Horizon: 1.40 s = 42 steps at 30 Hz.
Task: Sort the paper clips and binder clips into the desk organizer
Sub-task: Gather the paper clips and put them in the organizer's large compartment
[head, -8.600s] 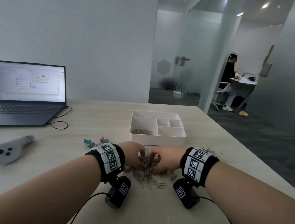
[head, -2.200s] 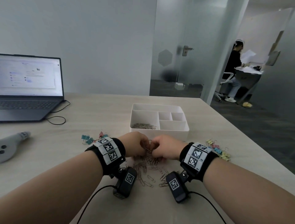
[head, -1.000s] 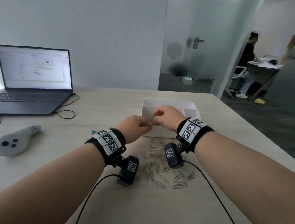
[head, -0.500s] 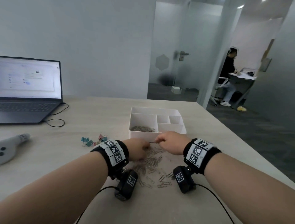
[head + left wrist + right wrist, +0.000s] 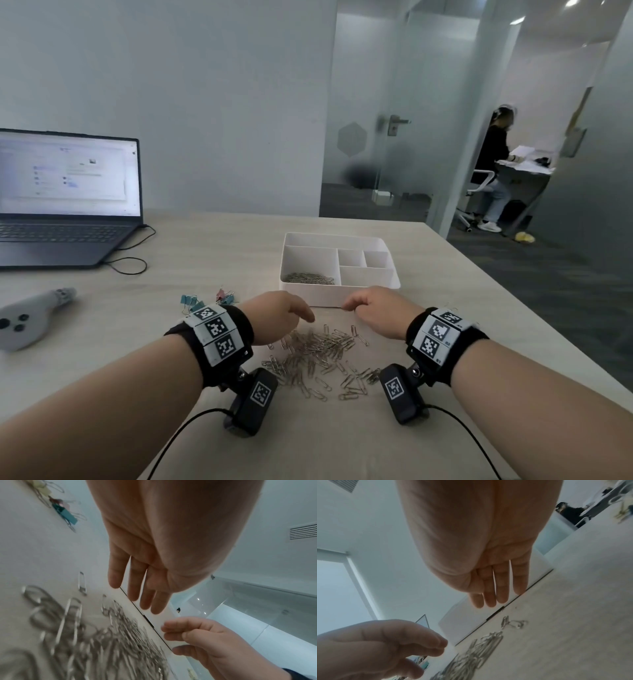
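Left hand (image 5: 274, 317): empty, fingers relaxed, above the paper clips (image 5: 318, 353).
Right hand (image 5: 373, 313): empty, fingers loosely extended, near the organizer (image 5: 339, 298) front wall.
Paper clips: loose pile on counter (image 5: 205, 240); some in the large left compartment.
Binder clips (image 5: 209, 299): left of organizer.
Method: rake inward with both hands, pinch firmly, lift clear of rim.

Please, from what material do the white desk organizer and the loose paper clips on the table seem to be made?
Desk organizer: probably plastic, matte white, with smooth thin moulded walls and rounded corners. Paper clips: apparently bent steel wire, silver-grey with slight glints.
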{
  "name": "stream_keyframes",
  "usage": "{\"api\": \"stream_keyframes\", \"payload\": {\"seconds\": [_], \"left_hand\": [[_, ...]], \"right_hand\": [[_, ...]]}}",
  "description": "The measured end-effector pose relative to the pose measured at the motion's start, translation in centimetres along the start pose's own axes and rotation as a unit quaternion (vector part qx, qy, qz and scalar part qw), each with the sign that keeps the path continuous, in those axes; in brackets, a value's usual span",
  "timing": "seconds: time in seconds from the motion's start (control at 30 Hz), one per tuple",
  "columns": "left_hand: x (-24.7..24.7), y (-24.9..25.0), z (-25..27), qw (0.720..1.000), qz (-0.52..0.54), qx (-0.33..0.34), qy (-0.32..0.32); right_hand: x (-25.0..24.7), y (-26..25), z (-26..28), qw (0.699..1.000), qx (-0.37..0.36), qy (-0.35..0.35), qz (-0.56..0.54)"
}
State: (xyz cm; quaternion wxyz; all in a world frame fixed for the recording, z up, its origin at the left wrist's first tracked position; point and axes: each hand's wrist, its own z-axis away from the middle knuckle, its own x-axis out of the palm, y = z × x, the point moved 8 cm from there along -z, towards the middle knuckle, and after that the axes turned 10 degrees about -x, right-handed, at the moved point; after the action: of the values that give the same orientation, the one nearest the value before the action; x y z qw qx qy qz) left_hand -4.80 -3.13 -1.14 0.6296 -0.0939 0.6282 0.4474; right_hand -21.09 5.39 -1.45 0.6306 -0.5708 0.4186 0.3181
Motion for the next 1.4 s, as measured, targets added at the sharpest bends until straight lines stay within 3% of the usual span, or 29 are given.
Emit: {"api": "stream_keyframes", "payload": {"seconds": [0.07, 0.23, 0.33, 0.5, 0.63, 0.9, 1.13, 1.4], "left_hand": [[-0.3, -0.4, -0.1, 1.0, -0.008, -0.015, 0.011], [2.2, -0.6, 0.3, 0.993, -0.101, -0.021, -0.05], [2.7, -0.5, 1.1, 0.994, -0.081, -0.013, -0.07], [2.2, -0.4, 1.6, 0.997, -0.055, -0.009, -0.045], [1.8, -0.7, 2.0, 0.998, -0.049, -0.02, -0.028], [0.1, -2.1, 2.8, 0.993, -0.109, -0.052, -0.002], [0.4, -2.3, 2.6, 0.99, -0.13, -0.057, -0.007], [0.9, -2.0, 0.5, 0.989, -0.139, -0.051, -0.014]], "right_hand": [[-0.3, 0.0, -0.2, 1.0, 0.0, 0.014, 0.004], [2.2, -0.6, -0.1, 0.994, 0.01, -0.097, 0.046], [2.8, -0.7, 0.3, 0.993, -0.003, -0.11, 0.039], [2.1, -1.1, 0.0, 0.992, -0.014, -0.096, 0.08], [2.6, -1.4, 0.2, 0.986, -0.001, -0.128, 0.107], [2.3, -1.4, 0.7, 0.99, 0.004, -0.107, 0.094], [0.5, 1.9, 0.2, 0.992, 0.093, -0.009, 0.088], [1.3, 3.3, -1.0, 0.994, 0.077, -0.024, 0.075]]}}
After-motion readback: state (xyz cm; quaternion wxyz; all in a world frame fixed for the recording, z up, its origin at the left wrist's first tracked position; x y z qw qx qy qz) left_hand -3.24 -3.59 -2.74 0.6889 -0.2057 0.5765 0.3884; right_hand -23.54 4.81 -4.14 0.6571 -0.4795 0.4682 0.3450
